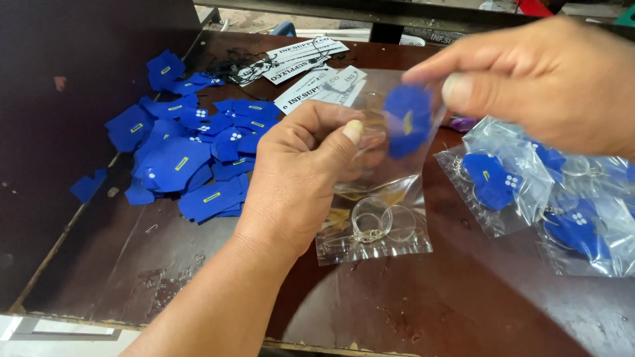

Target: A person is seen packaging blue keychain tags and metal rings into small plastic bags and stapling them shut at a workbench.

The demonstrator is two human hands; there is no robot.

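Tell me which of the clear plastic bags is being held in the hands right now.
The clear bag at centre, pinched by the left hand while the right hand slips in a blue piece; the filled bags lie untouched at right.

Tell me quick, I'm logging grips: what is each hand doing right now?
Left hand: closed on the clear plastic bag, pinching its top.
Right hand: closed on a blue piece, at the bag's mouth.

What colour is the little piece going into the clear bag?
Blue piece with a yellow mark, head view.
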